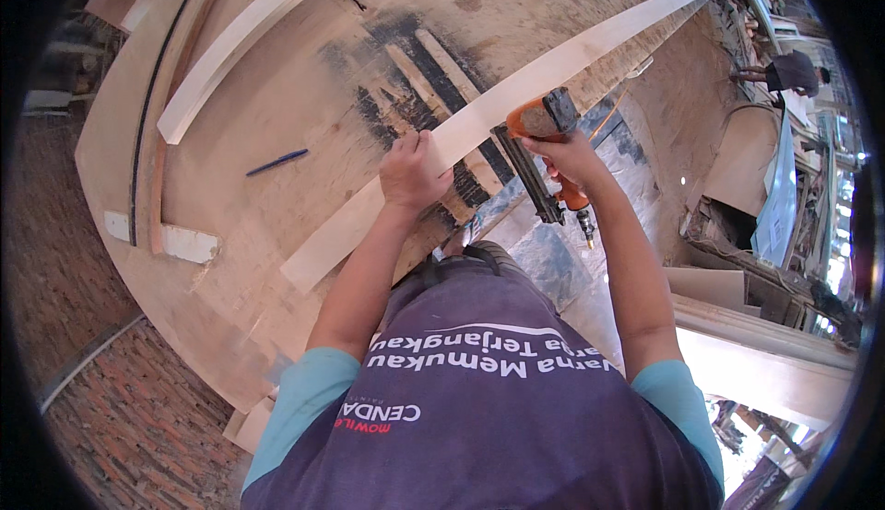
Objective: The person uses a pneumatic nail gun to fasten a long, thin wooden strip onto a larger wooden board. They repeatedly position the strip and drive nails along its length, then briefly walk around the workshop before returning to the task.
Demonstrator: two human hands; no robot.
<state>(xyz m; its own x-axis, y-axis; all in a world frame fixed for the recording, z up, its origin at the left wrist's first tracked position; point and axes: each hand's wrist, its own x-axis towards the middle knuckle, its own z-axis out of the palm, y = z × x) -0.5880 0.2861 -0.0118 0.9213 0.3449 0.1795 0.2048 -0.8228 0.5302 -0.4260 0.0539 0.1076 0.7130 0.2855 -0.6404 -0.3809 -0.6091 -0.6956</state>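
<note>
View from above a plywood desk. A long pale wooden strip lies flat on the desk, its long axis running from the lower left, near the desk's front edge, to the upper right, where its far end tapers toward the desk's far corner. The left hand presses down on the strip at about mid-length, fingers curled over its near edge and lying closed against the wood. The right hand is wrapped fully around the grip of an orange nail gun, whose nose meets the strip's near edge just beside the left hand; its black magazine slants down toward the person. A second, shorter pale board lies well apart to the upper left, roughly parallel. A blue pen rests between the two boards on open desk surface. Bare plywood lies on both sides of the strip.
</note>
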